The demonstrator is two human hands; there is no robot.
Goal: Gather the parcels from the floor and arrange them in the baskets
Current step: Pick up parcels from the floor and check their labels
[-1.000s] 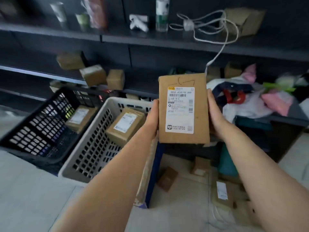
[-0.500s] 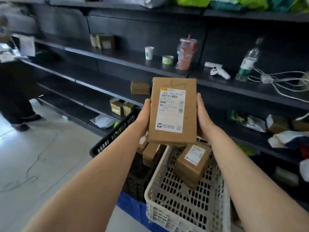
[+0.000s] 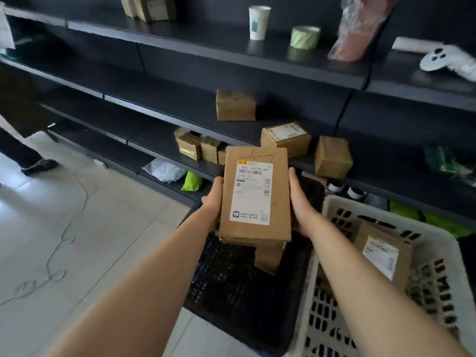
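Since the earlier frame, the cardboard parcel (image 3: 256, 194) has shifted from above the white basket's (image 3: 401, 220) corner to over the black basket (image 3: 231, 292).
Both hands grip it upright by its long edges, the left hand (image 3: 213, 202) on its left side and the right hand (image 3: 302, 204) on its right, the label facing the camera. Just beneath it, stacked brown parcels (image 3: 270, 256) lie in the black basket. The white basket, touching it on the right, holds another labelled parcel (image 3: 381, 256). Behind, dark shelves (image 3: 257, 60) carry small cardboard boxes (image 3: 235, 105), a paper cup (image 3: 258, 23) and a green tape roll (image 3: 305, 37).
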